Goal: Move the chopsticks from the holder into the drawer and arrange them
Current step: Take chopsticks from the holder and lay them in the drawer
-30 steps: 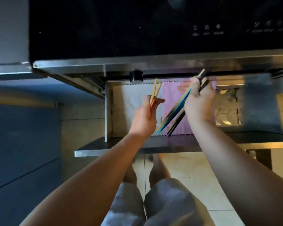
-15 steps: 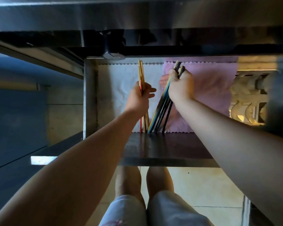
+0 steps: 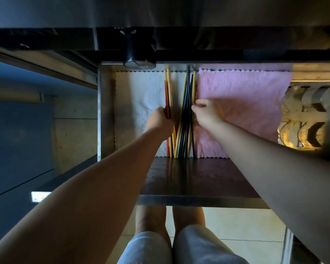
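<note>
Fingers of both hands were closed down on chopsticks lying in the open stainless-steel drawer (image 3: 106,115). That marked the change: half a second before, both bundles were raised off the lining and held at a slant; at this moment they lay flat, running front to back.

Taking the drawer as landmark, its floor was lined toward the left wall with a white textured cloth (image 3: 139,96) and toward the right with a pink fleecy cloth (image 3: 242,103). The chopsticks lay along the seam between the two.

The larger bundle of dark, teal and yellow chopsticks (image 3: 188,96) sat at the seam, fanned somewhat at the near end. The right hand (image 3: 206,115) pressed against its right side, fingertips (image 3: 199,106) curled together onto the sticks.

The smaller set of red and yellow chopsticks (image 3: 167,92) lay just left of it on the white cloth. The left hand (image 3: 159,121) gripped this set at mid-length; its fingers were hidden beneath the hand, so their spread could not be told.

Judgement: the transfer appeared complete for these sticks, and the arranging step was in hand. No holder was in view.
</note>
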`<state>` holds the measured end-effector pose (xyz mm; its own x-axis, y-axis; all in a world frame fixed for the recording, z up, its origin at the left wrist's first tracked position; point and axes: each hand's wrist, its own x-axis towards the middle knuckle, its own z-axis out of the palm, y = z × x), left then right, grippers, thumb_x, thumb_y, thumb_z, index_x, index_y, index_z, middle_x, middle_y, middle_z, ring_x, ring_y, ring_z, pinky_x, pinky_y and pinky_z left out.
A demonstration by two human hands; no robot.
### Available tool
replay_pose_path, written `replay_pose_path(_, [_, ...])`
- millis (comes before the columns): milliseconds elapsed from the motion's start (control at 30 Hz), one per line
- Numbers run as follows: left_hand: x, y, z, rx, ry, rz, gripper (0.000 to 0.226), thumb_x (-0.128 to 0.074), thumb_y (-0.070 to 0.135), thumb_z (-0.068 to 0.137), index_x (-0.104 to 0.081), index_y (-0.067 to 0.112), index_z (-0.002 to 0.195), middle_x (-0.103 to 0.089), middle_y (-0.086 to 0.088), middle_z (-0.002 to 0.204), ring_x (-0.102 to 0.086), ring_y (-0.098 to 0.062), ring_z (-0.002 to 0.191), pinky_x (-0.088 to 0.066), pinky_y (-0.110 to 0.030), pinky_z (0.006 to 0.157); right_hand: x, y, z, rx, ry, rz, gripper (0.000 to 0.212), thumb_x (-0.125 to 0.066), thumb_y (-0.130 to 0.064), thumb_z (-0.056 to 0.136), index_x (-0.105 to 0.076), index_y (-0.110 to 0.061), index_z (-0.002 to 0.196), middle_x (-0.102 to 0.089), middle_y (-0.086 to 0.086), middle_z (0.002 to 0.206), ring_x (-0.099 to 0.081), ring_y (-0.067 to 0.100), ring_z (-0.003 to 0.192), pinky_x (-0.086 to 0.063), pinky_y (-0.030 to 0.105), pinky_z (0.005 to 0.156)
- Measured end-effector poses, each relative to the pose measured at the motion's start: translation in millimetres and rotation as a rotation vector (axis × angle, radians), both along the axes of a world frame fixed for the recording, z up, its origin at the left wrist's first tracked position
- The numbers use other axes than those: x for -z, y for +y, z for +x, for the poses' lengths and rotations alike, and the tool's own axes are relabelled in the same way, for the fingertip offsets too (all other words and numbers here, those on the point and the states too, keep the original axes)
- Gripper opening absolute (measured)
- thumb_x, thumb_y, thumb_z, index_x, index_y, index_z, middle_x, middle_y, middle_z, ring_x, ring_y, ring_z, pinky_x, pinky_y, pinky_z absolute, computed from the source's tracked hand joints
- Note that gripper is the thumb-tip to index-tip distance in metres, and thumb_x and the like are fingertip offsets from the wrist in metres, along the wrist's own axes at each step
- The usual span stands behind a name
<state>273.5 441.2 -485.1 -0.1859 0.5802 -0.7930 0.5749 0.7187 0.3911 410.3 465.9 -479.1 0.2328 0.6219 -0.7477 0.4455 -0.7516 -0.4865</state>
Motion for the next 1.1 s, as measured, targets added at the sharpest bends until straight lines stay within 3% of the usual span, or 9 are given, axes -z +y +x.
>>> replay_pose_path(100, [-11, -7, -4, 0.018, 0.015, 0.016, 0.025, -0.052, 0.015, 0.088, -0.06, 0.013, 0.111, -0.067, -0.006, 0.097, -0.065, -0.027, 0.08, -0.054, -0.034, 0.064, -10, -10, 6, 0.108, 0.057, -0.045, 0.036, -0.059, -0.021, 0.092, -0.056, -0.015, 0.127, -0.061, 0.005, 0.122, -0.061, 0.023, 0.104, -0.051, 0.039, 0.093])
replay_pose_path(233, [-33, -22, -11, 0.121, 0.048, -0.024, 0.039, -0.048, 0.018, 0.088, -0.052, 0.012, 0.126, -0.06, -0.01, 0.115, -0.062, -0.025, 0.089, -0.052, -0.034, 0.07, -36, -25, 9, 0.054, 0.069, -0.076, 0.044, -0.059, -0.025, 0.092, -0.05, -0.014, 0.134, -0.054, 0.005, 0.134, -0.054, 0.022, 0.113, -0.042, 0.028, 0.089])
replay_pose_path(333, [-57, -33, -16, 0.214, 0.057, -0.095, 0.055, -0.051, 0.029, 0.091, -0.038, 0.018, 0.143, -0.049, -0.011, 0.136, -0.057, -0.031, 0.109, -0.05, -0.046, 0.091, -65, -37, 7, 0.123, 0.112, -0.121, 0.046, -0.058, -0.024, 0.093, -0.048, -0.014, 0.136, -0.051, 0.006, 0.139, -0.051, 0.024, 0.121, -0.045, 0.038, 0.1])
replay_pose_path(467, [-106, -50, -24, 0.319, 0.118, -0.083, 0.062, -0.049, 0.046, 0.093, -0.03, 0.028, 0.149, -0.035, 0.001, 0.153, -0.036, -0.033, 0.135, -0.035, -0.052, 0.107, -116, -54, -1, 0.152, 0.138, -0.13, 0.043, -0.056, -0.021, 0.095, -0.048, -0.012, 0.136, -0.052, 0.006, 0.138, -0.051, 0.019, 0.113, -0.044, 0.036, 0.097])
replay_pose_path(667, [-184, -62, -52, 0.452, 0.15, -0.082, 0.064, -0.043, 0.054, 0.093, -0.026, 0.03, 0.15, -0.026, 0.002, 0.158, -0.02, -0.031, 0.143, -0.024, -0.053, 0.11, -200, -72, -16, 0.143, 0.141, -0.119, 0.042, -0.057, -0.024, 0.094, -0.051, -0.015, 0.134, -0.053, 0.006, 0.136, -0.05, 0.017, 0.104, -0.048, 0.035, 0.087])
replay_pose_path(833, [-249, -65, -82, 0.572, 0.203, 0.08, 0.068, -0.036, 0.062, 0.093, -0.021, 0.032, 0.152, -0.014, 0.001, 0.162, -0.007, -0.028, 0.147, -0.012, -0.053, 0.114, -259, -81, -25, -0.158, 0.046, 0.068, 0.047, -0.054, -0.028, 0.095, -0.044, -0.017, 0.139, -0.053, 0.006, 0.138, -0.052, 0.013, 0.102, -0.039, 0.02, 0.072])
replay_pose_path(967, [-294, -75, -101, 0.64, 0.299, 0.314, 0.069, -0.034, 0.063, 0.093, -0.018, 0.032, 0.152, -0.009, 0.002, 0.163, 0.001, -0.026, 0.148, -0.003, -0.053, 0.117, -297, -94, -30, -0.352, -0.031, 0.247, 0.045, -0.055, -0.027, 0.094, -0.045, -0.023, 0.138, -0.054, 0.002, 0.138, -0.061, 0.02, 0.109, -0.042, 0.026, 0.09])
replay_pose_path(1100, [-327, -104, -110, 0.572, 0.354, 0.496, 0.066, -0.033, 0.062, 0.093, -0.021, 0.032, 0.151, -0.01, 0.003, 0.162, 0.002, -0.024, 0.148, -0.001, -0.053, 0.117, -329, -114, -33, -0.641, -0.171, 0.502, 0.051, -0.056, -0.025, 0.092, -0.04, -0.025, 0.14, -0.054, 0.002, 0.137, -0.053, 0.022, 0.12, -0.045, 0.04, 0.099])
